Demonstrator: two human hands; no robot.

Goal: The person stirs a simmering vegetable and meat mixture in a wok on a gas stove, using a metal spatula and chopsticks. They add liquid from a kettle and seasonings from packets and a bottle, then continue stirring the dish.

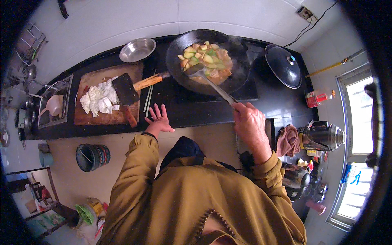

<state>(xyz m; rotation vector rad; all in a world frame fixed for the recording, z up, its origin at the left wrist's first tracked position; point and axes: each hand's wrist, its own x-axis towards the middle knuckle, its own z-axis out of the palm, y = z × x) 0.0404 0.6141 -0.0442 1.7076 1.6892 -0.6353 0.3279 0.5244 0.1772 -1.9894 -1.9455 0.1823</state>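
Note:
My right hand (249,122) grips the handle of a metal cooking ladle or spatula (219,88), whose head rests in the food in a dark wok (177,76). Chunks of green-skinned vegetable (208,58) and brownish pieces lie in sauce there, with faint steam. At the counter's front edge, my left hand (158,120) is spread and holds nothing; beside its fingertips lie pale green chopsticks (148,99). A wooden cutting board (84,119) bears cut white leafy vegetable (99,98) and a cleaver (124,90). The wok's wooden handle (148,82) extends toward the cleaver blade.
An empty metal bowl (137,50) stands behind the board. A domed lid (283,65) lies right of the wok. At the left is a sink (52,118) with a pale dipper (54,105). A thermos (321,136) and a cloth (288,141) are at the right; a bucket (87,157) is on the floor.

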